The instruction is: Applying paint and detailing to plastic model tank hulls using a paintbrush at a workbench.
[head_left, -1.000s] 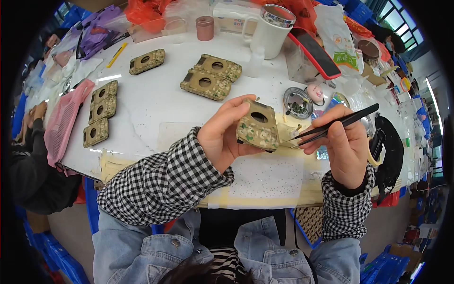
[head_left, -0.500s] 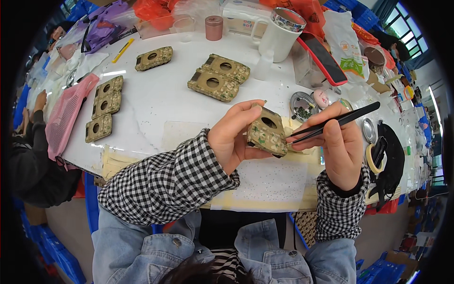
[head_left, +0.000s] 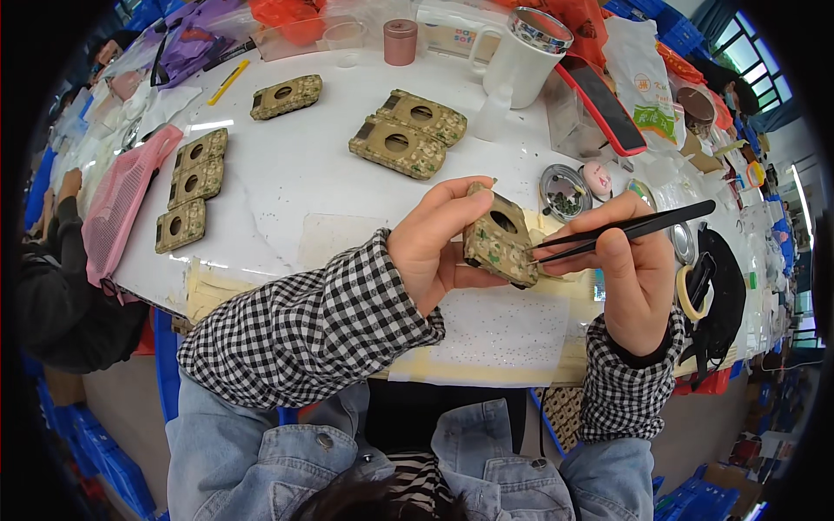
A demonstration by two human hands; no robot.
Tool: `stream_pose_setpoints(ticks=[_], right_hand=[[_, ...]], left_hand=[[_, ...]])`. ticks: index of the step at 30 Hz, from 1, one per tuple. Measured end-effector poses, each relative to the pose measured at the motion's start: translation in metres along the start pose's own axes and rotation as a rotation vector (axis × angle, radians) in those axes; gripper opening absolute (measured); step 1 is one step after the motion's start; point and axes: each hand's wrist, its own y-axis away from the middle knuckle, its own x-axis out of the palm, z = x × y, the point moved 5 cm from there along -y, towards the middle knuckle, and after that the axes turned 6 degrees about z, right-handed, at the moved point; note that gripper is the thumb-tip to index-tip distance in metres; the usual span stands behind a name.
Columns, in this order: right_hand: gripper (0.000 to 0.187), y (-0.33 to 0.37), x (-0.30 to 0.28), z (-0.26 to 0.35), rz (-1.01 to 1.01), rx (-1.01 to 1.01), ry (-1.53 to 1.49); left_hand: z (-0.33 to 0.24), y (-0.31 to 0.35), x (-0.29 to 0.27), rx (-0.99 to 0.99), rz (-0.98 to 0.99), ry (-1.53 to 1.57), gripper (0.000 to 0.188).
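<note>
My left hand [head_left: 441, 239] is closed around a camouflage-painted model tank hull [head_left: 497, 250], tilted, with a round hole in its top. Black tweezers [head_left: 638, 227] are pinched in the fingers of my right hand [head_left: 630, 269]. Their tips meet the right edge of the hull; whether they grip a tiny part there I cannot tell. Beyond my hands lie two more hulls [head_left: 398, 149], side by side. A round dish [head_left: 565, 193] with small dark green bits stands just past my right hand.
Other hulls lie at the left [head_left: 191, 178] and far left [head_left: 287, 97]. A white mug [head_left: 524, 62], a red-cased phone [head_left: 601, 108] and a clear box stand at the back right. A speckled white sheet [head_left: 495, 334] lies below my hands. Tape and a black pouch [head_left: 721, 291] are at right.
The whole view has shifted slightly, so the table things sit a little differently. My two hands keep the same holds, and the tweezer tips stay at the hull's edge.
</note>
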Motion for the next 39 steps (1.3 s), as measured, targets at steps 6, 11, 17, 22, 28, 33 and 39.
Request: stream_pose_setpoints(ticks=[6,11,17,22,28,33,39], right_hand=[[0.023,0.0001,-0.0002,-0.0002,-0.008,-0.003,0.036],[0.024,0.0005,0.0001,0.0007,-0.007,-0.012,0.04],[0.025,0.0007,-0.0001,-0.0002,-0.006,-0.009,0.025],[0.025,0.0,-0.0004,-0.0002,-0.018,0.009,-0.011],[0.025,0.0005,-0.0012,-0.003,-0.057,0.012,-0.035],[0.022,0.0013,-0.0001,-0.0036,-0.076,-0.034,-0.004],[0.021,0.003,0.0021,-0.0044,-0.082,-0.087,0.039]], left_hand=[[0.0003,0.0002,-0.0005,0.006,-0.002,0.009,0.045],[0.0001,-0.0006,-0.0002,0.008,0.0,0.002,0.045],[0.0002,0.0,-0.0002,0.005,-0.008,0.002,0.046],[0.0001,-0.0002,0.0001,0.01,-0.002,0.004,0.047],[-0.0012,0.0008,0.0007,-0.001,-0.011,-0.016,0.048],[-0.0015,0.0009,0.001,0.003,-0.006,-0.005,0.047],[-0.0008,0.0,-0.0006,0.015,-0.009,0.01,0.044]])
